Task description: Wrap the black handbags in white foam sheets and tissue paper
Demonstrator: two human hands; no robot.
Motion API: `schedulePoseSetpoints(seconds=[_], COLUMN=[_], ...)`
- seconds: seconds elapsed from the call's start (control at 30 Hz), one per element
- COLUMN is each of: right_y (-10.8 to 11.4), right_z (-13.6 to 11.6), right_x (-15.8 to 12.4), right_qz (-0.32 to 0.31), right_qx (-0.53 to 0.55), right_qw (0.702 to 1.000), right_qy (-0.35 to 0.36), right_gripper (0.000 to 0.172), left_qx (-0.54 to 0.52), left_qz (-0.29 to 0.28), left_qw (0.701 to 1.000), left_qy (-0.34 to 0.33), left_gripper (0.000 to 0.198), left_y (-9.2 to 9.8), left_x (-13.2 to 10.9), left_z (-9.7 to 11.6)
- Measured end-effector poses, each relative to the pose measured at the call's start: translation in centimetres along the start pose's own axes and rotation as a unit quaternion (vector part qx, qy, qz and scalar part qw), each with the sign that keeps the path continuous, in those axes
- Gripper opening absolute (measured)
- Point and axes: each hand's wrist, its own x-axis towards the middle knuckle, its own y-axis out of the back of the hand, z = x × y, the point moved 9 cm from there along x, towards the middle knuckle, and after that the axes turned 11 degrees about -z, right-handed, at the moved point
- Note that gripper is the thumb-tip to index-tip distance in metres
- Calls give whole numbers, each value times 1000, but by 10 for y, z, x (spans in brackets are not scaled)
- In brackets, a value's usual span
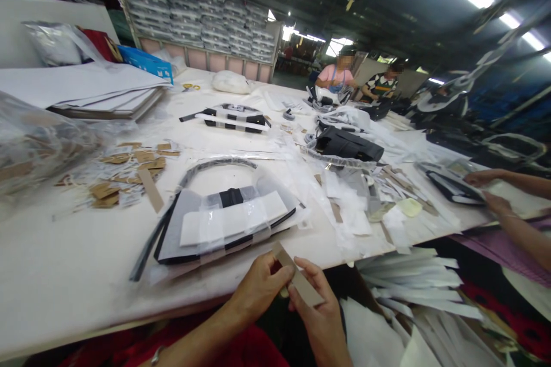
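Note:
Between my two hands, at the table's front edge, is a narrow strip of brown cardboard (306, 287). My left hand (260, 284) pinches its upper part with the thumb on top. The fingers of my right hand (316, 304) are closed round its lower end. Just beyond them lies a black handbag (166, 243), wrapped in translucent sheeting with a white pad taped across its front. The bag's wrapped handle (215, 163) arches behind it, and a dark strap (148, 246) hangs off its left side. Another cardboard strip (150, 190) rests left of the bag.
Several brown tags (105, 192) are scattered at left beside a clear plastic bag (38, 143). More handbags (235, 120) lie farther back, with yellow scissors (190, 87) beyond. A co-worker's hands (495, 189) handle a dark bag at right. White strips (413, 278) are piled below the table edge.

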Motion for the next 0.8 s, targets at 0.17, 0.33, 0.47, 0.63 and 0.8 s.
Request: schedulePoseSetpoints(seconds=[0.17, 0.33, 0.47, 0.63, 0.8], right_y=[11, 44, 69, 97, 120], right_z=[-20, -35, -23, -29, -40], right_x=[4, 13, 37, 94, 130], right_qz=[-2, 43, 48, 48, 85], right_qx=[-168, -353, -369, -346, -308], right_qw=[984, 921, 921, 933, 945], right_qy=[64, 156, 120, 84, 72], right_gripper=[35, 22, 24, 27, 45], left_qx=[178, 305, 320, 313, 233], left_qz=[56, 62, 67, 52, 36], left_qw=[982, 949, 944, 948, 971], left_qy=[-6, -41, -40, -38, -31], left_gripper=[19, 12, 10, 12, 14], left_y=[15, 16, 15, 11, 15], left_x=[0, 1, 1, 2, 3], left_z=[3, 7, 5, 9, 5])
